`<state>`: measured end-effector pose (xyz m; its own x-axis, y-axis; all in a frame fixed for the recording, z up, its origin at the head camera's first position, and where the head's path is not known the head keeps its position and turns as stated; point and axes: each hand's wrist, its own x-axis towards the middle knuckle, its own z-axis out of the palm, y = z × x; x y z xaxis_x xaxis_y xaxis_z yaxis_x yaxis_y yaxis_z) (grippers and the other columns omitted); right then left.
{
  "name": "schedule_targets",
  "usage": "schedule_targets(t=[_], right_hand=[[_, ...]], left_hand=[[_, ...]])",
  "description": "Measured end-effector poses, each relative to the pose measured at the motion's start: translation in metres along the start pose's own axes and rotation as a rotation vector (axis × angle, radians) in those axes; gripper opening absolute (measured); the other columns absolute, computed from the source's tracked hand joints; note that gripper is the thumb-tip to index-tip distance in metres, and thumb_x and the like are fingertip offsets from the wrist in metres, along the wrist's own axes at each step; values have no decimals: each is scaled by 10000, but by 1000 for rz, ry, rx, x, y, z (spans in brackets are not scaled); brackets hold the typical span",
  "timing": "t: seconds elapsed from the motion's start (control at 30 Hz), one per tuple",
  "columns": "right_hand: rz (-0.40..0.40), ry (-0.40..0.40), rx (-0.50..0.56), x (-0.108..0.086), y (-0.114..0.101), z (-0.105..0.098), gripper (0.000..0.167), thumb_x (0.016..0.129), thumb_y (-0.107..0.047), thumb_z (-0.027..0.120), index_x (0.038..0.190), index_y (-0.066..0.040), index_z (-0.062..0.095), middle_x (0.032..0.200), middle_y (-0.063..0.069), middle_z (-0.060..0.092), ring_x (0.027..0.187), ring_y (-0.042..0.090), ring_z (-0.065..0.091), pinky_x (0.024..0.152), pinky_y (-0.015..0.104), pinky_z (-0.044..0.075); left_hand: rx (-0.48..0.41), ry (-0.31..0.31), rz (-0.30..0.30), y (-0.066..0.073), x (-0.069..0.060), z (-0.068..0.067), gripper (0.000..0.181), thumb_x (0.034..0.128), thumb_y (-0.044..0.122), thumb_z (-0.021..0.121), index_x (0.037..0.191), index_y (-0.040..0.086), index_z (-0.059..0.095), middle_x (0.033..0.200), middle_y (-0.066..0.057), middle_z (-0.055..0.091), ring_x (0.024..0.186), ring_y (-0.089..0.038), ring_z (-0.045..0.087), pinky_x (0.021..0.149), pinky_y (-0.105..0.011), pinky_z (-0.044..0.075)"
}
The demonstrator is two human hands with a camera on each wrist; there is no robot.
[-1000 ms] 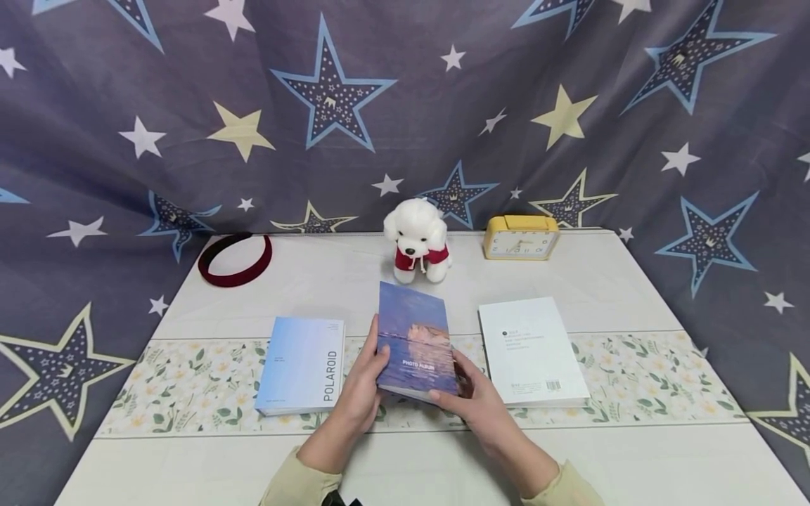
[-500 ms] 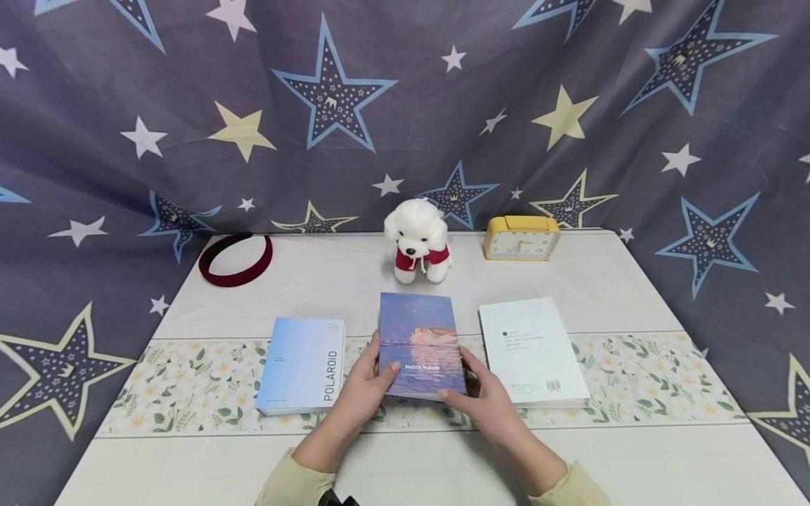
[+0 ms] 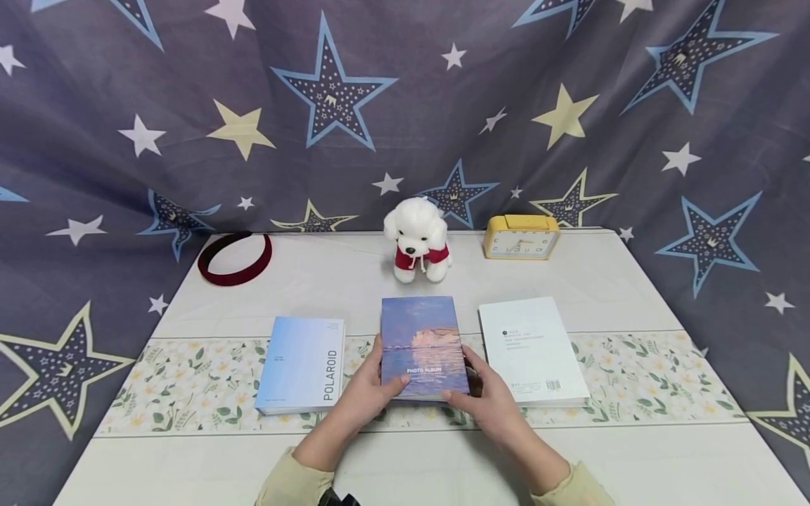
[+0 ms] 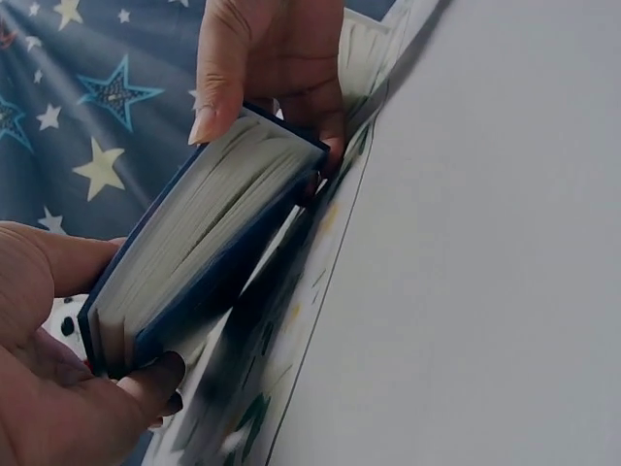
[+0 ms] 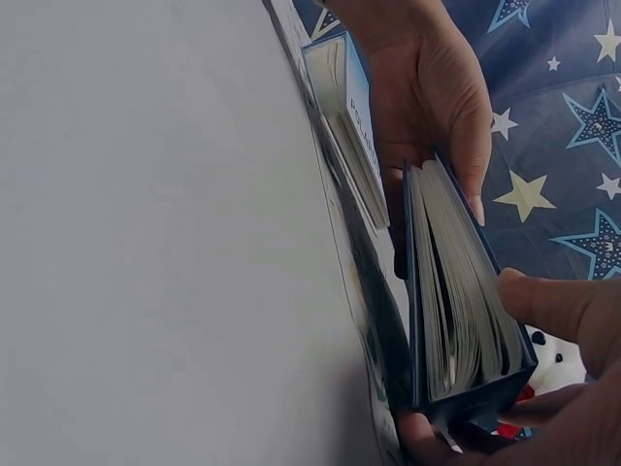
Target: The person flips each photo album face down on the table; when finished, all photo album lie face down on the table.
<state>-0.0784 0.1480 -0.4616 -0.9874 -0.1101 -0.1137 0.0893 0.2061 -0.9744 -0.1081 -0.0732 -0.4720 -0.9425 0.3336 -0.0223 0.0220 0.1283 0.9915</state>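
A thick photo album (image 3: pixel 422 344) with a purple-blue seascape cover lies between both hands, its cover facing up in the head view. My left hand (image 3: pixel 367 383) grips its left side, thumb on the cover and fingers curled beneath the edge. On the other side my right hand (image 3: pixel 490 397) grips the lower right corner, with the thumb on top. Both wrist views show the white page edges of the album (image 4: pixel 209 218) and fingers under its lower cover. A dark shadow lies below it, and it appears slightly raised off the tabletop.
A blue POLAROID album (image 3: pixel 300 364) lies to the left, and a white book (image 3: pixel 533 351) to the right. Behind stand a white plush dog (image 3: pixel 415 235) and a yellow clock (image 3: pixel 522 237). A dark red headband (image 3: pixel 235 274) lies at the back left of the table (image 3: pixel 405 464).
Both hands have lowered the photo album towards the table and moved it slightly nearer to me. Its tilt has levelled out and its edges now run straighter.
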Motion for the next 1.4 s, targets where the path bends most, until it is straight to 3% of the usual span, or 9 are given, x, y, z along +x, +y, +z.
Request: schedule_targets(t=[0.2,0.37,0.57,0.7,0.87,1.13,1.4], right_hand=[[-23,11,-53,-1,2,0,845,824,-87,777,1506,29,291,1381,253,480,1040,274,623,809,333,544],[-36,30,-113,-1,1,0,831,818,-106,787,1493,26,321,1308,220,538,986,237,633,780,314,542],[-48,52,-193,-1,1,2,816,817,-118,790,1481,33,341,1249,215,570,979,245,644,791,307,548],[-62,74,-265,-1,1,2,804,816,-124,791,1474,36,357,1284,231,550,1041,283,633,866,367,536],[-65,112,-367,-3,0,3,818,796,-154,808,1475,6,381,1371,243,504,1172,354,564,1007,485,435],[-70,121,-464,-3,-1,5,796,794,-175,810,1462,-6,412,1415,229,482,1284,399,468,1053,534,369],[-241,155,-504,-3,-4,13,639,801,-118,783,1363,38,520,1360,231,528,1255,398,497,1038,528,392]], left_hand=[[141,47,-19,-2,0,1,930,886,84,691,1554,-1,50,1601,-213,106,1460,-372,98,1157,-532,106],[245,36,-44,-4,0,1,909,898,107,682,1515,-100,48,1580,-279,59,1454,-412,66,1158,-538,89],[368,11,-24,-4,1,3,838,914,118,662,1486,-154,113,1561,-325,69,1447,-437,81,1157,-538,105],[432,-1,-15,-2,1,4,788,924,130,652,1482,-149,170,1560,-331,64,1441,-449,94,1152,-545,128],[499,-4,-6,-1,0,6,753,927,140,655,1476,-140,223,1554,-347,63,1422,-479,140,1133,-564,186],[576,3,-22,2,-3,6,735,926,162,666,1470,-129,268,1545,-359,79,1401,-493,196,1116,-562,240],[686,38,-9,4,-6,2,673,897,170,702,1419,-122,393,1559,-327,109,1386,-471,269,1096,-535,302]])
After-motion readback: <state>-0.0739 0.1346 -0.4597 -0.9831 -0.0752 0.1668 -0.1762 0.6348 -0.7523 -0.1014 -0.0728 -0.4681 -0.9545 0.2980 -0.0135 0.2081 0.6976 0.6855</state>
